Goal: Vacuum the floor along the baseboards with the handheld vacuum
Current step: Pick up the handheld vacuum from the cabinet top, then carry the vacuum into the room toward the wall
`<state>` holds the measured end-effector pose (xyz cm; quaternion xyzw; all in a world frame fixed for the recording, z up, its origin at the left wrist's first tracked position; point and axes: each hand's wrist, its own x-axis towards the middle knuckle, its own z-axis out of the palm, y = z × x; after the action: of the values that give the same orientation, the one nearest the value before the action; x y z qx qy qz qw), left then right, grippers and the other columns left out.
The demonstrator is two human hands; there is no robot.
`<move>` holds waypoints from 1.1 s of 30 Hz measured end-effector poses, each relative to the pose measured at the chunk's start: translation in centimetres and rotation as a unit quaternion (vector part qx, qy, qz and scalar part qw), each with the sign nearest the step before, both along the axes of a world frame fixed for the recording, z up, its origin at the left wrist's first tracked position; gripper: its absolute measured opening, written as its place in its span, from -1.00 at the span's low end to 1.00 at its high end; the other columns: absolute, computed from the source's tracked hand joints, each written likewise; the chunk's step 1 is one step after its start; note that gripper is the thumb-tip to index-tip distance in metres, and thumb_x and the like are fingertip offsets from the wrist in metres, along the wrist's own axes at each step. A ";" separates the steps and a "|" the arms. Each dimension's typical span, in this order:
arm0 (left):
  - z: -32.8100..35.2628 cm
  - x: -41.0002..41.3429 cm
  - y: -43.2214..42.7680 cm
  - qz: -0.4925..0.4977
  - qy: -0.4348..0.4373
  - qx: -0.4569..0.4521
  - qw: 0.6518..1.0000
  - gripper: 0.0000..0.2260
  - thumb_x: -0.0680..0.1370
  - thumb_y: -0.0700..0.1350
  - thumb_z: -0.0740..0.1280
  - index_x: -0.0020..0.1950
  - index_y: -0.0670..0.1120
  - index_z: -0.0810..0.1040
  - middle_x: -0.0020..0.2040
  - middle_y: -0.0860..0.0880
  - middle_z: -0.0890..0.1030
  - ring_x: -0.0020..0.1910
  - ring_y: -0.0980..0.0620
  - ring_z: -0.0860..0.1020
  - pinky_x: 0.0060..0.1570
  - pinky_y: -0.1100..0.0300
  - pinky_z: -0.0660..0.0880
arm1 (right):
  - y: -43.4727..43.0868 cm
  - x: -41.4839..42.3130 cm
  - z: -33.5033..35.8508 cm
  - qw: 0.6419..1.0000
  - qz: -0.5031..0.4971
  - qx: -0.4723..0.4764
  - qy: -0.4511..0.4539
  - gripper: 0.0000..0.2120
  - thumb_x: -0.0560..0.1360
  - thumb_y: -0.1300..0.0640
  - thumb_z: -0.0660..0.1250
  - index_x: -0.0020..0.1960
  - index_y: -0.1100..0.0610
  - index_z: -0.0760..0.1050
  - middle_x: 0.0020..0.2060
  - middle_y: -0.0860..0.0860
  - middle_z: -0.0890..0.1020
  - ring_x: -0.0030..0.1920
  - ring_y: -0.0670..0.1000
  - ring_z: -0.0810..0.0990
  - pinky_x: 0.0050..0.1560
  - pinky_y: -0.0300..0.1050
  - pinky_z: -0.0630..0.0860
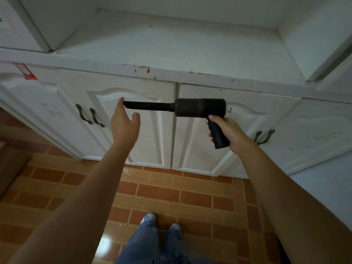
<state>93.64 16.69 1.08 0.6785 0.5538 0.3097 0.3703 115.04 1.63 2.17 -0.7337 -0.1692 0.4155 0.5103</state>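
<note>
A black handheld vacuum [198, 108] with a pistol grip is held level in the air in front of white cabinet doors. My right hand [224, 131] grips its handle from the right. Its long black nozzle [148, 106] points left. My left hand [124, 123] is raised with straight fingers, and the fingertips touch the nozzle's tip. The floor [171, 195] of orange and red brick-pattern tiles lies below, meeting the cabinet base [148, 164].
White cabinets [141, 119] with dark metal handles [89, 116] stand ahead under a white countertop [171, 46]. A red sticker [25, 71] sits on the counter edge at left. My jeans and shoes [152, 237] show at the bottom. A pale wall [323, 187] rises at right.
</note>
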 end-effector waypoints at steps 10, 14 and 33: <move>-2.2 -4.2 -0.5 0.073 0.007 -0.054 0.996 -0.50 0.57 -0.15 0.14 0.51 -0.02 0.16 0.31 -0.24 0.47 0.18 -0.33 0.49 0.13 -0.20 0.48 | 2.5 -3.2 -2.1 0.999 0.046 -0.019 0.010 -0.68 0.49 -0.04 0.35 0.09 0.19 0.48 -0.21 0.10 0.59 -0.30 0.01 0.58 -0.32 -0.14 0.56; -3.0 -7.1 -0.7 0.114 -0.006 -0.067 0.991 -0.51 0.60 -0.19 0.12 0.52 -0.03 0.14 0.19 -0.20 0.54 -0.25 -0.06 0.55 -0.30 0.12 0.50 | 4.1 -5.8 -2.8 0.997 0.074 -0.025 0.011 -0.64 0.49 -0.04 0.35 0.14 0.21 0.47 -0.20 0.11 0.58 -0.31 0.00 0.57 -0.36 -0.16 0.55; -2.3 -35.9 -9.1 0.434 -0.059 -0.062 0.897 -0.52 0.60 -0.23 0.15 0.53 -0.06 0.17 0.30 0.05 0.38 -0.30 0.22 0.42 -0.43 0.45 0.38 | 11.1 -32.9 -4.0 0.932 0.362 -0.021 0.017 -0.61 0.48 -0.01 0.38 0.16 0.24 0.44 -0.18 0.10 0.58 -0.31 0.03 0.58 -0.33 -0.11 0.56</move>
<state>57.73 7.58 -1.24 0.3272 0.7880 0.4445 0.2728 82.19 12.73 -1.85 -0.6261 -0.4057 0.5878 0.3127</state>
